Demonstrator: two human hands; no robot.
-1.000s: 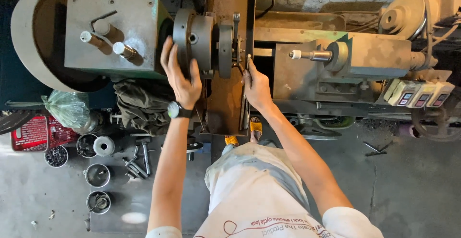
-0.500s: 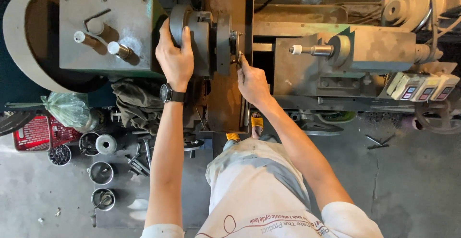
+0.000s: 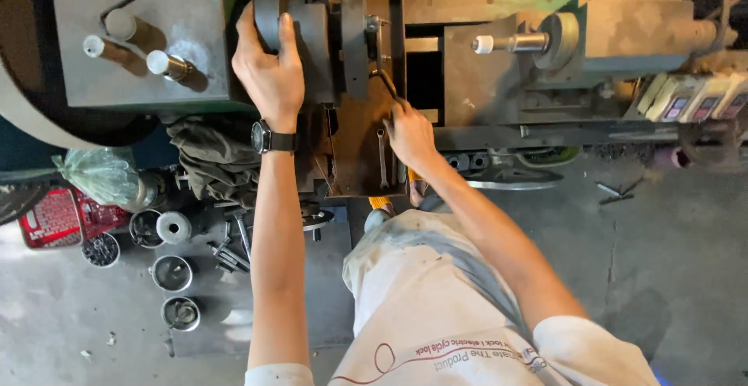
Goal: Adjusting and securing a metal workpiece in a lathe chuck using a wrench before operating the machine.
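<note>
Standing over a lathe [image 3: 592, 35], the person has both arms stretched out to the chuck [image 3: 315, 39]. Left hand [image 3: 270, 70], a dark watch [image 3: 271, 138] at the wrist, is clamped over the chuck's rounded rim, fingers wrapped across the top of it and thumb down the near side. Right hand [image 3: 411, 133] is closed around the lower end of a dark bent wrench [image 3: 383, 82], whose upper end reaches up to the right face of the chuck. Just below that, a flat spanner [image 3: 381, 156] lies on the brown carriage plate [image 3: 354, 160], beside the right hand but not touching it. Left of the chuck sits the grey headstock [image 3: 148, 35] with three levers sticking out. A crumpled rag [image 3: 206, 156] hangs under it. Down on the concrete floor [image 3: 670, 277], to the left, lie several round metal cups [image 3: 173, 273], a red basket [image 3: 51, 216] and a green plastic bag [image 3: 97, 176].
</note>
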